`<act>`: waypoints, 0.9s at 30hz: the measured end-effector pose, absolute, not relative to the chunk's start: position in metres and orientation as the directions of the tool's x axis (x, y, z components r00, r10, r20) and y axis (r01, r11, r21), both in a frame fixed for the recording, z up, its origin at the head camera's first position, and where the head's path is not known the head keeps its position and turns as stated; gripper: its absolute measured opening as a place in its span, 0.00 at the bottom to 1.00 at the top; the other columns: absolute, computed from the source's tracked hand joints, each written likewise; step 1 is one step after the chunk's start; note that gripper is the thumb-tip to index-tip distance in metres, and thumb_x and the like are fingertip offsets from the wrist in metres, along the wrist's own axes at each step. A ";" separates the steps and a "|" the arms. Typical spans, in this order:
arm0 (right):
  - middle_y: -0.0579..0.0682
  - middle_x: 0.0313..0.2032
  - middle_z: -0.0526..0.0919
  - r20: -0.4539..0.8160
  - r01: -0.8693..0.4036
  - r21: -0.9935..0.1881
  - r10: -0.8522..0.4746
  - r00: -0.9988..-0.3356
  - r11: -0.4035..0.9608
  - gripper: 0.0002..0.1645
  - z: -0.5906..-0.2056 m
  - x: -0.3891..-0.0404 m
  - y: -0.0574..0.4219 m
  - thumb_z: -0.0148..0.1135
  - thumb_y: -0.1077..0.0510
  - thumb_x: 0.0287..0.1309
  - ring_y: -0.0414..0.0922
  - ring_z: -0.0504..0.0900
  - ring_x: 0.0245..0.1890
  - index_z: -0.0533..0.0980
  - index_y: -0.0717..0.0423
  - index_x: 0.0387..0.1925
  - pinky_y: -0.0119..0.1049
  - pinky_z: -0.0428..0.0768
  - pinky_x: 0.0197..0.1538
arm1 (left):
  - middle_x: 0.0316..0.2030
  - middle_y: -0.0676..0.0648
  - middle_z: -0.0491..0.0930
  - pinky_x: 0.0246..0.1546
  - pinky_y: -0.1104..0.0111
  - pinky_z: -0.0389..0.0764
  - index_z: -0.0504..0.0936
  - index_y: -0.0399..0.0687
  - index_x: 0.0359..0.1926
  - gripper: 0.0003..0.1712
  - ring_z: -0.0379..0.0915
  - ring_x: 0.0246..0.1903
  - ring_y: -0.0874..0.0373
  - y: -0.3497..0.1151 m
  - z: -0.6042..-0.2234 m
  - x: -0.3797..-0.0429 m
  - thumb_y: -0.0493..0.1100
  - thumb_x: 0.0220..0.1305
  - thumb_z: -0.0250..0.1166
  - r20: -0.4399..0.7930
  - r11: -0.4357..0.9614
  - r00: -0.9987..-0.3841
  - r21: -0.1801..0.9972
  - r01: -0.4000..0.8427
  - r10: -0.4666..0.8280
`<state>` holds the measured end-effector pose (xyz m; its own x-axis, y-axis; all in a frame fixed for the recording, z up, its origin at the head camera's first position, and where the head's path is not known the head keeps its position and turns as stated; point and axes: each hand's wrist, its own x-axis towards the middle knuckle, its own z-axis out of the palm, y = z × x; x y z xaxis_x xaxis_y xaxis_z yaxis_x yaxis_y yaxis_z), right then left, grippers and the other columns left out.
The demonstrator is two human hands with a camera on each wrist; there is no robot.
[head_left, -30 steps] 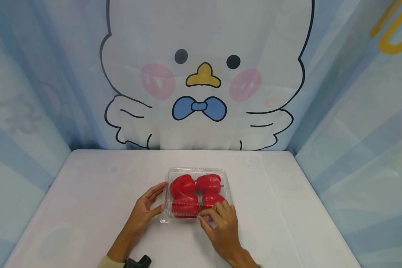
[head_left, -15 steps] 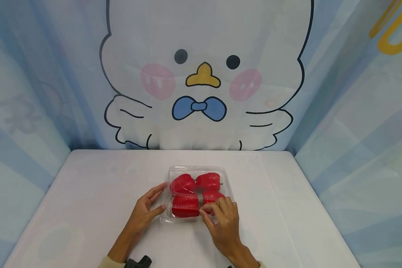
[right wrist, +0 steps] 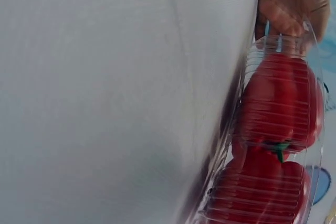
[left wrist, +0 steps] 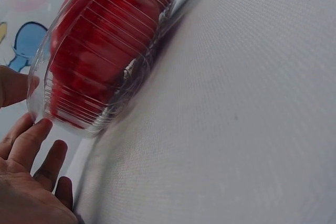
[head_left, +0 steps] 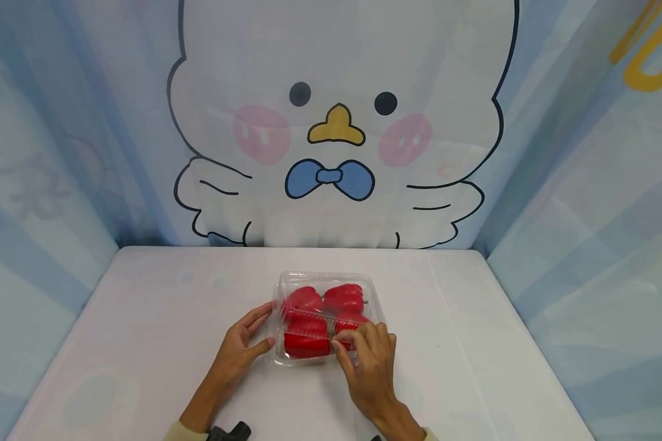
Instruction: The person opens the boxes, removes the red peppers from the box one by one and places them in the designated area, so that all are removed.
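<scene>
Bracing the clear box [head_left: 327, 277] of red peppers [head_left: 344, 299] on the desk [head_left: 160, 331] comes first: my left grip [head_left: 238, 345], fingers loosely spread, rests against its left side. My right grip [head_left: 371, 369] pinches the box's front edge, so I'd work it evenly, lest it buckle.

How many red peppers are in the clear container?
4 visible in the clear container: back-left pepper, back-right pepper, front-left pepper and front-right pepper, the last partly covered by the right hand. Any underneath would be hidden.
</scene>
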<state>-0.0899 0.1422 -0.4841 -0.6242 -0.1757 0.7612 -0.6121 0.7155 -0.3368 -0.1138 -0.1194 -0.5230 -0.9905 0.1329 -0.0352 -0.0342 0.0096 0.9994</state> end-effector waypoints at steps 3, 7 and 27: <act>0.46 0.33 0.77 0.760 -0.603 -0.344 -0.165 -0.629 0.720 0.16 -0.485 -0.090 0.142 0.62 0.46 0.76 0.41 0.66 0.36 0.83 0.52 0.38 0.35 0.56 0.43 | 0.79 0.44 0.67 0.80 0.45 0.55 0.66 0.46 0.79 0.42 0.52 0.84 0.44 -0.119 -0.523 -0.114 0.40 0.69 0.73 -0.038 0.006 -0.990 0.999 -0.038 0.132; 0.47 0.34 0.78 0.757 -0.595 -0.354 -0.153 -0.635 0.722 0.14 -0.484 -0.089 0.141 0.64 0.48 0.75 0.41 0.65 0.36 0.83 0.53 0.38 0.37 0.56 0.43 | 0.79 0.44 0.68 0.80 0.50 0.57 0.66 0.46 0.79 0.42 0.52 0.84 0.46 -0.118 -0.524 -0.114 0.39 0.69 0.73 -0.042 0.003 -0.990 0.999 -0.042 0.133; 0.56 0.40 0.82 0.858 -0.678 -0.260 -0.158 -0.488 0.687 0.26 -0.437 -0.128 0.151 0.61 0.40 0.75 0.53 0.75 0.45 0.89 0.57 0.39 0.51 0.58 0.48 | 0.79 0.44 0.68 0.79 0.46 0.58 0.65 0.46 0.79 0.42 0.53 0.83 0.44 -0.119 -0.527 -0.113 0.41 0.69 0.73 -0.028 0.009 -0.990 1.000 -0.027 0.137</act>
